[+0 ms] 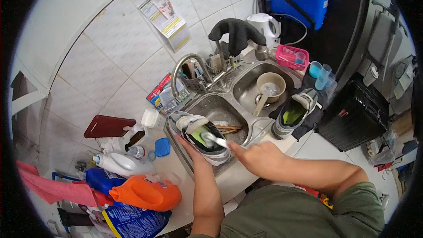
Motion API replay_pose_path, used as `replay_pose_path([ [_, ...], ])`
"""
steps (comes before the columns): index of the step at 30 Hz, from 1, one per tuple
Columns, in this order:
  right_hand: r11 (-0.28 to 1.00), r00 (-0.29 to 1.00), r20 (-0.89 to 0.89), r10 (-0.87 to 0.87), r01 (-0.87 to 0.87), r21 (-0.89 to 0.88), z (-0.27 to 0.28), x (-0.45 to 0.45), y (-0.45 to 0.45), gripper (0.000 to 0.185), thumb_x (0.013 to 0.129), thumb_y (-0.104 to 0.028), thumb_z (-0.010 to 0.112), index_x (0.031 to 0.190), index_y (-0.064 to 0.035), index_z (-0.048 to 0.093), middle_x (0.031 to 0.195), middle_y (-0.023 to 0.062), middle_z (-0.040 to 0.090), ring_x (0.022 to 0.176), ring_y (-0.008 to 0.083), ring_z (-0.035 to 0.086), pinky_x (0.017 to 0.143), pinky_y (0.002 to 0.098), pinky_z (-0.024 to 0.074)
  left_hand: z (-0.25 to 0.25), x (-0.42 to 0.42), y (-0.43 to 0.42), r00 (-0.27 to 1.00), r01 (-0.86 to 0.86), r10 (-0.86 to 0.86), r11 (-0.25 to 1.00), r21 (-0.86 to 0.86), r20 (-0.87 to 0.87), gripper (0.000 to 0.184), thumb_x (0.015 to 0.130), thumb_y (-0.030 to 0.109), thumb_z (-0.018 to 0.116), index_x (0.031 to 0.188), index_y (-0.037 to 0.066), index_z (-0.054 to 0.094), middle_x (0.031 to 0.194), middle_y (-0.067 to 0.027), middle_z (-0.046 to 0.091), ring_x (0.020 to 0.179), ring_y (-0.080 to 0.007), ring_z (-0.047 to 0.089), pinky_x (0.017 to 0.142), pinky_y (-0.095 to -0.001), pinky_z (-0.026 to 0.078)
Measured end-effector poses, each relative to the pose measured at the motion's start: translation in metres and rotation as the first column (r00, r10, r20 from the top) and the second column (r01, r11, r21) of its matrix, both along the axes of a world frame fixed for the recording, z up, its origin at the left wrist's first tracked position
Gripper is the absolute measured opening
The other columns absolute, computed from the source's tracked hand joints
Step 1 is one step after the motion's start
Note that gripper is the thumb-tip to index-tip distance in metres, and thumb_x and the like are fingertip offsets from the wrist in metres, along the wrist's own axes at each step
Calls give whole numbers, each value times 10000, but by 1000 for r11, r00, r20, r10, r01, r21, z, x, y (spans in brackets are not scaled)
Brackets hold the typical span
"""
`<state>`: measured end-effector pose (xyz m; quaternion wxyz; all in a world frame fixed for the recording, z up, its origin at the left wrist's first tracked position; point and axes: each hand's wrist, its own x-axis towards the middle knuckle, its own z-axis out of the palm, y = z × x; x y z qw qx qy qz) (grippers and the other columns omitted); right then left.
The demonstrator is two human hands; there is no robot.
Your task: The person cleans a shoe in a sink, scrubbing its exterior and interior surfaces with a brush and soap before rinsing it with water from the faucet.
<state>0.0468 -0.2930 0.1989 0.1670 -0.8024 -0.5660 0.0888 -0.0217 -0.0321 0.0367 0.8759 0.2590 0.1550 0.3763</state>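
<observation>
My left hand (193, 150) is wrapped round the near side of a grey and white sneaker (216, 156), holding it tilted over the left sink basin (224, 101). The shoe's opening faces up and shows a lime-green insole. In my right hand (261, 159) is a white-handled brush (217, 139), its head inside the shoe against the insole; the bristles are hidden. Behind the shoe, another brush (228, 129) with orange-brown parts lies in the basin. The matching sneaker (287, 128) sits on a dark cloth (309, 121) right of the sink.
A beige dipper (282, 80) stands in the right basin. The curved faucet (176, 72) rises behind the left basin, with a black glove (238, 33) hanging nearby. Detergent bottles, including an orange jug (147, 192), crowd the left counter. A pink basket (288, 61) stands at back right.
</observation>
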Motion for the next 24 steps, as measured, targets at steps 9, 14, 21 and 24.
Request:
replay_pose_path([
  [9,998,998,-36,45,-47,-42,15,-4,-6,513,959,-191,499,1445,-45,430,609,128,637,523,335,646,481,464,506,22,-12,0,999,19,-21,999,41,43,776,905,719,430,1398,123,487,1328,-142,581,1178,-335,588,999,-472,499],
  [14,980,998,36,-50,42,192,-22,17,53,476,969,-211,498,1410,-32,463,653,157,663,576,343,675,506,496,513,4,5,-15,997,41,-43,999,-28,-63,814,900,749,401,1426,133,473,1396,-117,537,1235,-329,547,1045,-474,456],
  [21,996,984,-170,-49,60,62,-1,8,12,357,991,-267,513,1300,-94,556,689,190,667,629,364,685,543,482,526,15,-9,-13,999,40,-41,998,47,33,799,901,739,410,1405,124,497,1342,-119,578,1225,-313,557,1039,-470,460],
  [24,990,989,-117,-91,103,95,-20,25,64,321,973,-214,481,1244,-65,567,843,217,703,774,376,710,649,505,556,-2,12,-27,997,51,-53,998,-39,-53,757,907,705,422,1393,130,502,1348,-126,569,1235,-319,542,1065,-469,425],
])
